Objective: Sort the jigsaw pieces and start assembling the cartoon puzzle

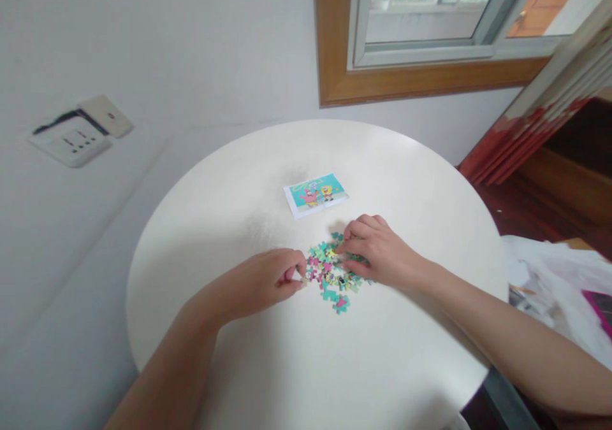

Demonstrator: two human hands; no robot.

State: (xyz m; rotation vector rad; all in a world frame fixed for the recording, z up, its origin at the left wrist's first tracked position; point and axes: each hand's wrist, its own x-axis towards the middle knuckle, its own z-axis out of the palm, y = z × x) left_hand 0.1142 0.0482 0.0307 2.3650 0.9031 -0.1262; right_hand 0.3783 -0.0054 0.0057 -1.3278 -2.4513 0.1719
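A loose pile of small jigsaw puzzle pieces (329, 265), mostly teal with pink and yellow bits, lies on the white round table (201, 220). At the pile's left edge, my left hand (270, 277) pinches a small pale puzzle piece (304, 281) between thumb and forefinger. My right hand (375, 251) rests over the pile's right side, fingers bent and apart, the fingertips among the pieces. Whether it grips any of them is hard to see. Behind the pile lies a picture card (316, 194) with two cartoon figures, pink and yellow, on teal.
A wall with a socket (71, 140) borders the table at the left. Beyond the far edge is a wood-framed window (332, 79). A red and white curtain (516, 137) hangs at the right, above white plastic bags (549, 283). A dark chair part (502, 404) is at the lower right.
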